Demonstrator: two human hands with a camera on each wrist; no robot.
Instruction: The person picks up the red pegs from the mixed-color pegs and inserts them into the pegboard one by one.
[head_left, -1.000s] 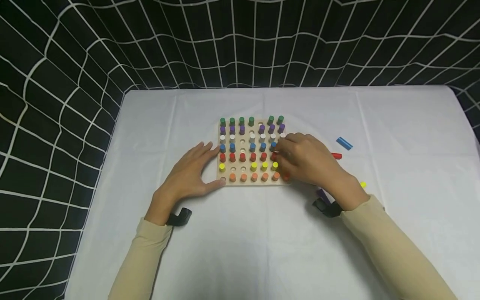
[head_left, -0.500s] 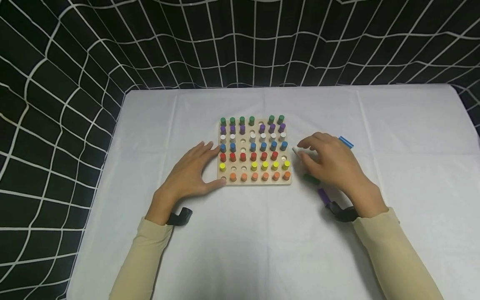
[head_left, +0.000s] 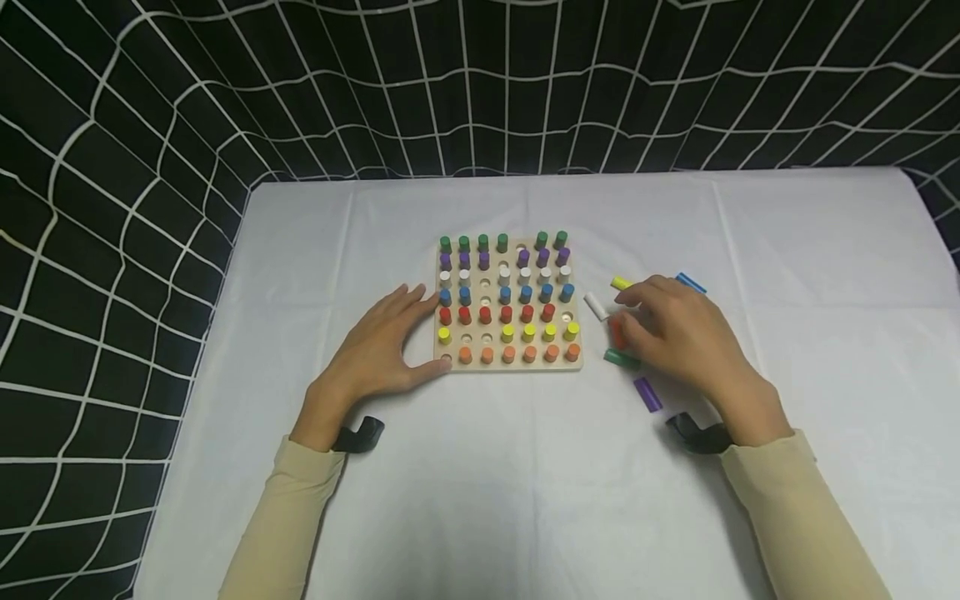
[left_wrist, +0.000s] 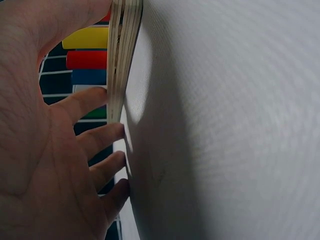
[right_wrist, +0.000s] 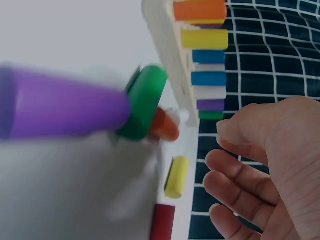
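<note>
A wooden pegboard [head_left: 525,368] carries rows of green, purple, white, blue, red, yellow and orange pegs, with some bare holes. My left hand [head_left: 382,346] rests at its left side, thumb at the near corner and fingers spread; the left wrist view shows fingertips by the board edge [left_wrist: 117,75]. My right hand [head_left: 678,333] is over the table right of the board, fingers loosely bent and holding nothing visible. Close to its fingertips lie an orange peg [head_left: 617,332] and a yellow peg [head_left: 621,283]. A white peg [head_left: 596,307] and a green peg [head_left: 622,359] lie nearer the board.
A purple peg [head_left: 648,395] lies near the right wrist, and a blue peg [head_left: 691,283] lies beyond the right hand. The right wrist view also shows a red peg [right_wrist: 164,222]. White cloth [head_left: 450,500] covers the table; netting [head_left: 487,100] hangs behind it.
My right hand has moved right from the board's right edge, uncovering that edge and the loose pegs beside it. A bare hole shows at the red row's right end. My left hand has stayed put.
</note>
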